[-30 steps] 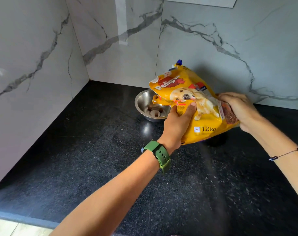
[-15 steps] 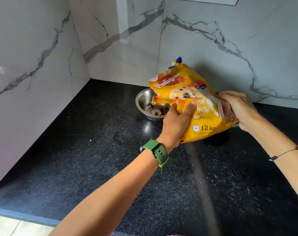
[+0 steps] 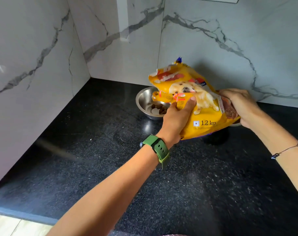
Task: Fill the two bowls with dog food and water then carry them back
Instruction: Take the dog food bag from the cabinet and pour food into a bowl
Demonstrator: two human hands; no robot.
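Both hands tip the bag (image 3: pixel 194 99) over the bowl (image 3: pixel 147 103) on the black bench (image 3: pixel 93 167); left hand (image 3: pixel 177 116), grip clamped near the mouth, is nearer the bowl; right hand (image 3: pixel 238 106) clutches the raised base; long axis slants down-left; kibble (image 3: pixel 159 108) lies inside.

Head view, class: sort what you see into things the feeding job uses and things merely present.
In use: dog food bag, steel bowl, kibble, left hand, right hand.
Merely present: black countertop, marble wall, green watch, bracelet.
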